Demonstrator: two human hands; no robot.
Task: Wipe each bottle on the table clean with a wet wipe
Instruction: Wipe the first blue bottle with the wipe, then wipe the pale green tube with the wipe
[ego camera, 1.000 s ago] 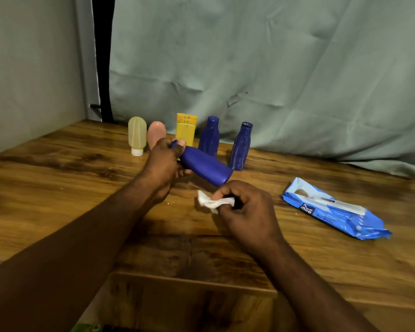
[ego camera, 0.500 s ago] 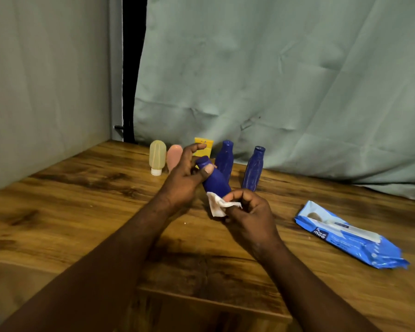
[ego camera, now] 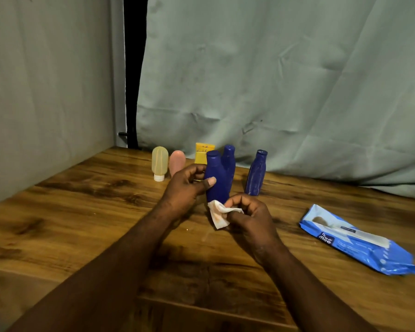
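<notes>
My left hand (ego camera: 186,188) grips a dark blue bottle (ego camera: 215,178) upright above the wooden table (ego camera: 82,224), thumb across its front. My right hand (ego camera: 249,216) pinches a crumpled white wet wipe (ego camera: 217,214) with orange stains, held against the bottle's bottom end. Behind stand two more blue bottles, one (ego camera: 230,161) partly hidden by the held bottle, the other (ego camera: 256,173) to its right. At the back left stand a pale yellow tube (ego camera: 159,162), a pink tube (ego camera: 177,162) and a yellow tube (ego camera: 203,152).
A blue pack of wet wipes (ego camera: 355,240) lies on the table at the right. A green curtain (ego camera: 273,80) hangs behind the table and a wall closes the left side.
My left hand has turned the blue bottle from lying tilted to upright. The wipe in my right hand now sits at the bottle's base. The camera has tilted up.
</notes>
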